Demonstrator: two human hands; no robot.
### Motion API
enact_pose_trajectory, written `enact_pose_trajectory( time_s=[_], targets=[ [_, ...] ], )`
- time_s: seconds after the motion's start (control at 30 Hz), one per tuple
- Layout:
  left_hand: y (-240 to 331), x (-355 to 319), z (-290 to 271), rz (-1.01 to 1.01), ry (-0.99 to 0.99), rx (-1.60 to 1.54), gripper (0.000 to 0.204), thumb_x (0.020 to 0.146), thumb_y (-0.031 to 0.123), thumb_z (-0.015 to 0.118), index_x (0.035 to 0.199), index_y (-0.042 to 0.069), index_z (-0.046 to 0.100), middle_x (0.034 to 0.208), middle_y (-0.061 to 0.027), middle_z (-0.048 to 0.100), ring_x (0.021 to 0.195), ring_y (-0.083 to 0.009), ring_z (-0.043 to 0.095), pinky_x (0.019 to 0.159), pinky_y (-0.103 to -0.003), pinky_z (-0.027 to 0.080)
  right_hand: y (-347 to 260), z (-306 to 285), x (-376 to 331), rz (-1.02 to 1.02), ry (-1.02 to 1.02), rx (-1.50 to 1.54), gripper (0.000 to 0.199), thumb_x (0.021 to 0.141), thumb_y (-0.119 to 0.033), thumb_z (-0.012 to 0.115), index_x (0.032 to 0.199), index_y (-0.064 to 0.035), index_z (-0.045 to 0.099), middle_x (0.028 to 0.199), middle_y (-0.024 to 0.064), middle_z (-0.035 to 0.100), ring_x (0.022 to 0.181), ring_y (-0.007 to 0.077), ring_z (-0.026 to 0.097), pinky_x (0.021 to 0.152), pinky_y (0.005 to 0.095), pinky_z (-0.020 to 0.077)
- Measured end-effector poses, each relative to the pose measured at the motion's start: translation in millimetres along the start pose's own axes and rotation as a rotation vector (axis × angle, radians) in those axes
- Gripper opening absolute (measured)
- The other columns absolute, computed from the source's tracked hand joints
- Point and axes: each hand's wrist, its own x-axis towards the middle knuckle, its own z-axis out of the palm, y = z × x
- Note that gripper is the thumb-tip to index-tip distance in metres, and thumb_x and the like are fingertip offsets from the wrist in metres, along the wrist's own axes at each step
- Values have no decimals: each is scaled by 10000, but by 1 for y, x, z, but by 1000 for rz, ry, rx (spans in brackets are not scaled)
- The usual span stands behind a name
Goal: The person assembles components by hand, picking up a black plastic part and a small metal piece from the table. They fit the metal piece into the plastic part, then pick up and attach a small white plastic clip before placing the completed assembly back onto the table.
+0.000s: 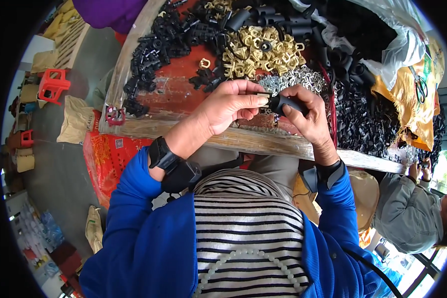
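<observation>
My left hand (222, 108) pinches a small cream plastic piece (263, 99) between thumb and fingers, over the table's near edge. My right hand (312, 118) is closed round a black tube-shaped plastic part (289, 103). The two pieces meet between my hands; whether they are joined I cannot tell. Just beyond them lies a heap of cream plastic loops (265, 52). A pile of small silver metal pieces (303, 81) is behind my right hand. Black plastic fittings (151, 54) cover the table's left side.
Black tube parts (293, 26) lie at the back of the red table (171, 102), which has a wooden rim (193, 134). Small black pieces (367, 121) spread to the right, by an orange-yellow sack (412, 104). A person in grey (407, 213) sits at far right. A red stool (53, 85) stands left.
</observation>
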Motion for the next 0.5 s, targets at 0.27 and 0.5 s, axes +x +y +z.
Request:
enact_pose_trajectory(
  time_s=[0.27,0.5],
  targets=[
    [-6,13,-2,51,5,294,201,710,92,592,878,11,516,677,-12,530,559,-61,484,497,-179,410,9,9,9,-113,45,-174,149,739,-107,505,802,25,532,669,60,523,611,99,487,558,222,390],
    [-4,2,4,-4,15,219,194,711,104,594,868,11,526,676,-7,527,547,-60,482,498,-172,404,0,29,-3,-41,244,-160,202,792,-167,484,799,28,537,655,60,530,608,111,493,564,228,397]
  ],
)
